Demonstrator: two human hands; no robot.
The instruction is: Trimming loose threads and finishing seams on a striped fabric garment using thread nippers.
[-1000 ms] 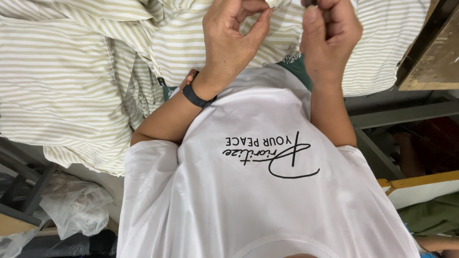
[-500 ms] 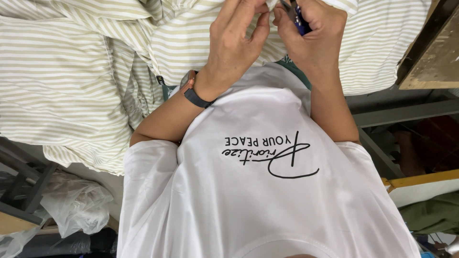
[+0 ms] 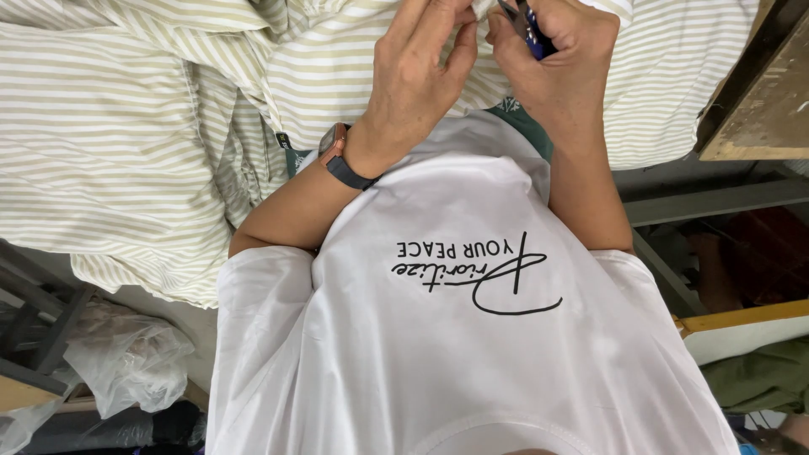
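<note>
My left hand [image 3: 417, 80], with a dark watch band on its wrist, pinches a fold of green-and-white striped fabric [image 3: 126, 143] at the top of the view. My right hand [image 3: 560, 63] is closed around a small dark blue cutting tool [image 3: 533, 29], its tip close to the pinched fold. Both hands meet over the fabric, fingertips nearly touching. My white printed t-shirt [image 3: 472, 337] fills the lower middle of the view.
Striped fabric is heaped across the left and top. A clear plastic bag [image 3: 126, 362] lies at lower left beside grey metal bars. A worn wooden surface [image 3: 758, 93] and a metal frame stand at right, with green cloth at lower right.
The right hand has come down and left toward the left hand, and the blue tool now shows in its grip. The left hand keeps its pinch on the fabric.
</note>
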